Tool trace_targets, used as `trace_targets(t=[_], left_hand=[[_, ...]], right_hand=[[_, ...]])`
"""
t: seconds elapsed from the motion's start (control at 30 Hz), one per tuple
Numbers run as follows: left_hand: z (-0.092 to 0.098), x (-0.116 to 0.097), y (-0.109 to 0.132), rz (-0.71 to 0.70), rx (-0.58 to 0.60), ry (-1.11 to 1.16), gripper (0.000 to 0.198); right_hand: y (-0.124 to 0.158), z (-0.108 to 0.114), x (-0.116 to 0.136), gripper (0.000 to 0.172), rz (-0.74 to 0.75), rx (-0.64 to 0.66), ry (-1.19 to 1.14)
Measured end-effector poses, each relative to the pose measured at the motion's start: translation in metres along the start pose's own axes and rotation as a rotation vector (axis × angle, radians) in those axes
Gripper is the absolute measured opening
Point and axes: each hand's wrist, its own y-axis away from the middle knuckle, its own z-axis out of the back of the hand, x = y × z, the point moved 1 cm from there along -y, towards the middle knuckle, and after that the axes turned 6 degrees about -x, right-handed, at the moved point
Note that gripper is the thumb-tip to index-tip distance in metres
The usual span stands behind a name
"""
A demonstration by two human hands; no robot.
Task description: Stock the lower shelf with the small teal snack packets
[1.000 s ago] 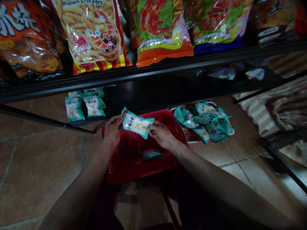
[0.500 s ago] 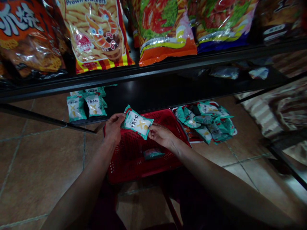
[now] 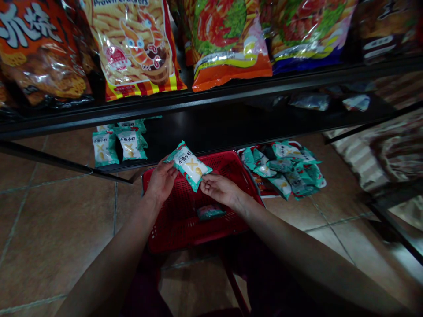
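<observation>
Upper shelf (image 3: 231,91): black, higher than the red shopping basket (image 3: 185,240) and beyond it; an orange-and-brown snack bag (image 3: 36,57) and a Prawn Crackers bag (image 3: 130,48) to the basket's left, an orange-bottomed snack bag (image 3: 228,48) straight beyond, a blue-bottomed snack bag (image 3: 306,39) and a dark brown snack bag (image 3: 380,33) to its right.
Lower shelf (image 3: 205,125): black, just beyond the basket; teal-and-white snack packets (image 3: 130,147) to its left, small plastic packets (image 3: 310,101) to its right, too dim to identify.
Basket bottom: one teal packet (image 3: 211,212), lying flat.
Floor (image 3: 66,220): brown tiles, pale joints; a white-rimmed tray (image 3: 324,182) just right of the basket.
Tray: heaped teal snack packets (image 3: 299,176).
</observation>
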Motion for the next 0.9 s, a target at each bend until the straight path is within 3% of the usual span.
trace_targets(t=[0.2, 0.53, 0.9], left_hand=[[-0.003, 0.009, 0.003, -0.017, 0.06, -0.006, 0.015], [-0.009, 0.016, 0.013, -0.011, 0.099, -0.086, 0.05], [-0.006, 0.023, 0.01, 0.053, 0.062, -0.077, 0.049]], right_hand=[[0.012, -0.009, -0.005, 0.022, -0.019, -0.043, -0.041], [0.005, -0.007, -0.017, 0.018, 0.007, 0.018, 0.002], [0.008, -0.011, -0.024, 0.017, 0.016, 0.026, 0.016]])
